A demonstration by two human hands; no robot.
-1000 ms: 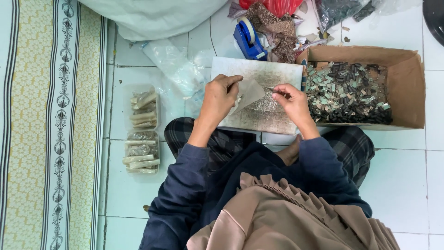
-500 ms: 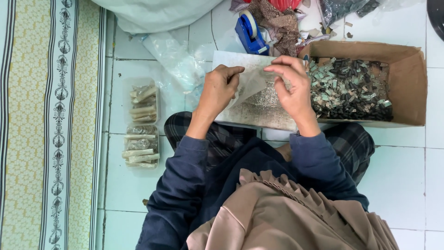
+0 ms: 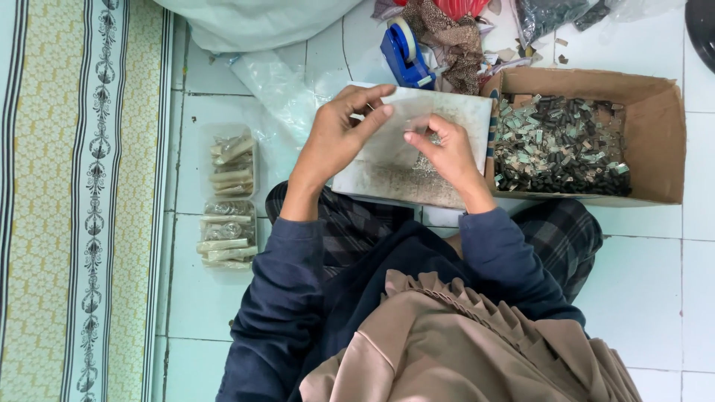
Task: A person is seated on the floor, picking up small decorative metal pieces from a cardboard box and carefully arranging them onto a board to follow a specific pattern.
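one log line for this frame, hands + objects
left hand: pinching clear bag | right hand: pinching same bag | under: white board | right: cardboard box of small pieces

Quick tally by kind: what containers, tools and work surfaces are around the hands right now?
Cardboard box: 1
Tape dispenser: 1
White board: 1
Clear trays: 2
Small clear bag between left hand and right hand: 1
Total: 6

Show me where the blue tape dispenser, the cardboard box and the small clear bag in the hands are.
blue tape dispenser (image 3: 403, 56), head view, on its blue body.
cardboard box (image 3: 655, 126), head view, on its right inner wall.
small clear bag (image 3: 398, 126), head view, on the clear film between the two hands.
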